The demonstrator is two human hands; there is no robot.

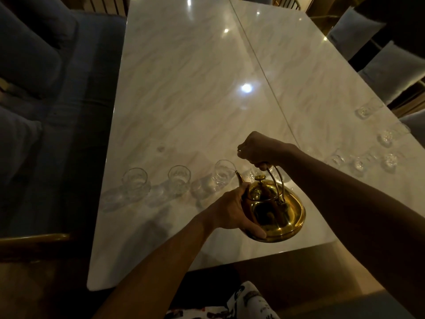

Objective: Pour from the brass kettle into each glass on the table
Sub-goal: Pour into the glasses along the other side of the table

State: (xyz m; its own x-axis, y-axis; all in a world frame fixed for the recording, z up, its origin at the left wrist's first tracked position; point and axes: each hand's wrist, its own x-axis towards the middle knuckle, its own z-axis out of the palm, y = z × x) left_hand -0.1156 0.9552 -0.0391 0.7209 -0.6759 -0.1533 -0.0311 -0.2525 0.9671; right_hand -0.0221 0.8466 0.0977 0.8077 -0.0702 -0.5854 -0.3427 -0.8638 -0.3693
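While the right hand (259, 149) is clenched around the top of the arched handle (277, 180), the left hand (230, 209) cups the rounded belly of the brass kettle (278, 215), fingers curled by the spout's base and thumb under the lower edge. The kettle is polished, squat and golden, with a small knobbed lid (259, 179). It is held tipped to the left over the near end of the table, and its thin curved spout (239, 177) reaches the rim of a clear glass (224, 172). A second glass (179, 178) and a third glass (134, 180) stand in a row to the left. A loose cluster of small glasses (360, 165) stands well apart, near the right edge. The table (195, 88) is glossy pale marble, veined, split by a straight seam (264, 72) and dotted with light reflections. A blue upholstered bench (34, 88) lines its left side and grey padded chairs (391, 72) its right, in a dim room
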